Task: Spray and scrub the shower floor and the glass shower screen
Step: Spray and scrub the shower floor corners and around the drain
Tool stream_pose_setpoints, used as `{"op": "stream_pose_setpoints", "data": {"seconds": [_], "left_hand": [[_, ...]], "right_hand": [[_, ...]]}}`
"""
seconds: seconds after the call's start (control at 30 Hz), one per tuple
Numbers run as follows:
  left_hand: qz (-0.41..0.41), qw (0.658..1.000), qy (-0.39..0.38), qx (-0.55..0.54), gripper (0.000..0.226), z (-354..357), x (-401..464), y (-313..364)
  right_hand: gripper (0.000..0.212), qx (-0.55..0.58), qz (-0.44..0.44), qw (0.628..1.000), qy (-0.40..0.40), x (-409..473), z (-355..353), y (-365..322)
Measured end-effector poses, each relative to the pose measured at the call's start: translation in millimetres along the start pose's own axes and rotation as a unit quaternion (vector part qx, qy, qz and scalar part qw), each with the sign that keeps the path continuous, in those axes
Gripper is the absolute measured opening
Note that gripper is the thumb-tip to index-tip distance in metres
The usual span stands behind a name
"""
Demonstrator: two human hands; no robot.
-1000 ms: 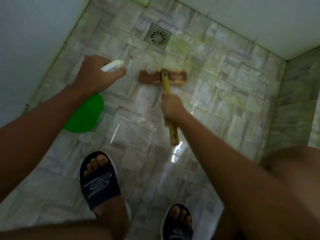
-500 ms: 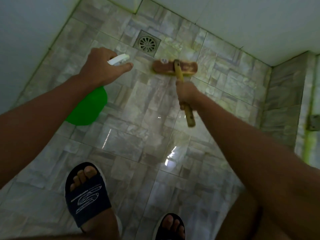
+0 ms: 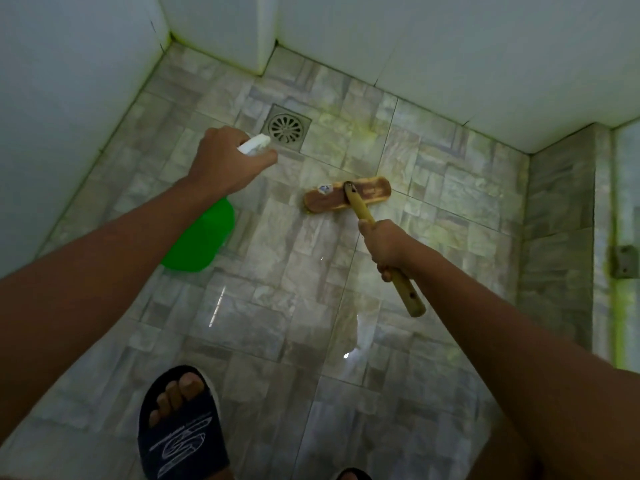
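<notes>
Shower floor point(image 3: 270, 306) of mottled grey stone-look tiles, wet and glossy with light glints near the middle, greenish tint along the grout and wall edges; square metal drain point(image 3: 286, 128) with round grille set toward the far side, close to the white tiled walls point(image 3: 450, 57). Left hand point(image 3: 225, 161), back toward the camera, fingers curled round the neck of a spray bottle point(image 3: 199, 237); white nozzle point(image 3: 254, 144) juts out past the knuckles and points toward the drain, green body hangs below the wrist, above the floor; whether a finger lies on the trigger cannot be told. Right hand point(image 3: 386, 245), fingers wrapped round the yellow handle point(image 3: 405, 289) of a scrub brush point(image 3: 347, 199), gripping about midway so that the butt end sticks out behind the hand. Brush head, brown wooden back with a small sticker at its left end, lies flat on the tiles to the right of and nearer than the drain, well apart from the bottle; handle rises from it at a slant toward the person. Tiled ledge point(image 3: 557, 237) of the same stone pattern along the right edge, and beyond it a pale upright panel with a small metal bracket point(image 3: 625, 259); too little shows to tell what the panel is. Left foot in a dark blue slide sandal point(image 3: 180, 431) with white lettering, planted on the near floor; toe of a second sandal point(image 3: 351, 474) just showing at the bottom edge
</notes>
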State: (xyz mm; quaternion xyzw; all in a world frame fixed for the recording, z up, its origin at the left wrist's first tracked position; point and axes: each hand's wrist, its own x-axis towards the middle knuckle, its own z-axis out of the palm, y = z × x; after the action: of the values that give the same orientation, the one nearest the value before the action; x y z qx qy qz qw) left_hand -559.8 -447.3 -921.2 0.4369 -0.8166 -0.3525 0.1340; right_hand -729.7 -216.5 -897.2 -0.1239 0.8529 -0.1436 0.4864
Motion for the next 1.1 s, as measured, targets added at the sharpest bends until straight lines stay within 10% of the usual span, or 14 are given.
{"op": "stream_pose_setpoints", "data": {"seconds": [0.37,0.8,1.1], "left_hand": [[0.01,0.998,0.062,-0.023,0.066,-9.1,11.2,-19.1],[-0.046,0.995,0.057,-0.074,0.064,-5.6,34.8,-36.1],[-0.086,0.992,0.07,-0.051,0.058,-14.6,33.8,-28.9]], "right_hand": [[0.047,-0.134,-0.001,0.99,0.043,18.9,-61.1,-6.9],[0.055,-0.281,-0.121,0.951,0.032,130.2,-98.4,-185.8],[0.059,-0.314,-0.059,0.947,0.012,90.1,-99.7,-94.6]]}}
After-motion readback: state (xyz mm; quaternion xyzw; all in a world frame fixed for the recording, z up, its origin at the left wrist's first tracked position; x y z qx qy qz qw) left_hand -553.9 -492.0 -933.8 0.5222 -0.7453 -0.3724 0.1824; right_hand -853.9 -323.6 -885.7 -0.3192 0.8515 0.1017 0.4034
